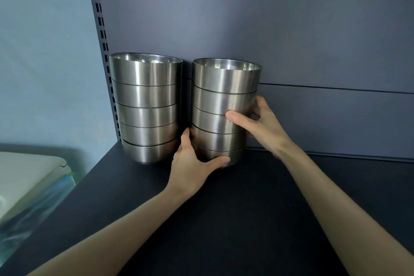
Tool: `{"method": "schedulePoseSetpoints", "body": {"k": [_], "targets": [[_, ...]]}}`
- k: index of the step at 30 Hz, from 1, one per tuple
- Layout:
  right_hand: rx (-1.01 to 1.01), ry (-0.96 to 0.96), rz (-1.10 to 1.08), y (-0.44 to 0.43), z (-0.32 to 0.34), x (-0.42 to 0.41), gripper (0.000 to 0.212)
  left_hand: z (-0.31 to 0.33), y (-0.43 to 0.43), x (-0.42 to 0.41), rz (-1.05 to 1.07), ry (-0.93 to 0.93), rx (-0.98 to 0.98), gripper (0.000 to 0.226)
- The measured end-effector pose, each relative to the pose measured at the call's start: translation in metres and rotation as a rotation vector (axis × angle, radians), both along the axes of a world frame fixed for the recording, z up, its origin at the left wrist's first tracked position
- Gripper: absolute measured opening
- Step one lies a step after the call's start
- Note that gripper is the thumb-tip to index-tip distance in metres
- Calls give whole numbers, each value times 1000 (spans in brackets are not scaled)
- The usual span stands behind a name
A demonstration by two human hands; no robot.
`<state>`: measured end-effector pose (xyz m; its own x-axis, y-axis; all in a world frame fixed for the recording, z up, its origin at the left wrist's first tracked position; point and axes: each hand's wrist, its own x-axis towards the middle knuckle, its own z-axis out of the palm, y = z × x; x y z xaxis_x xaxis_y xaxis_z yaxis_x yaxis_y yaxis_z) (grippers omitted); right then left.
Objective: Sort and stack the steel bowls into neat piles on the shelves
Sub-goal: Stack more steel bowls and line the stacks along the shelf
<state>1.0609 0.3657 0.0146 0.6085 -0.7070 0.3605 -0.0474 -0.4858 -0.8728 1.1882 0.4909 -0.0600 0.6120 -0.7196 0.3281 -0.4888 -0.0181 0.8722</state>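
Two stacks of several nested steel bowls stand on the dark shelf (246,208), against its back panel. The left stack (145,107) stands alone beside the slotted upright. My two hands hold the right stack (224,87), which stands close to the left stack with a narrow gap between them. My left hand (192,161) grips its lowest bowls from the left, thumb across the front of the bottom bowl. My right hand (259,123) wraps its right side at mid height, thumb on the front.
A slotted grey upright (102,36) marks the shelf's left end. Beyond the shelf's left edge, lower down, lies a pale object in clear plastic (29,188). The shelf surface stretches to the right of the stacks and toward me.
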Motion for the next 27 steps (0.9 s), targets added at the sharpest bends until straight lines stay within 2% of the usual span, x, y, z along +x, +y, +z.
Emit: {"method": "schedulePoseSetpoints", "body": {"k": [19,27], "targets": [[-2,-8,3,3,-4,6,110,4,9,3,2,-18,32,119],[27,46,29,4,1,5,111,8,11,1,-1,-77,122,122]]}}
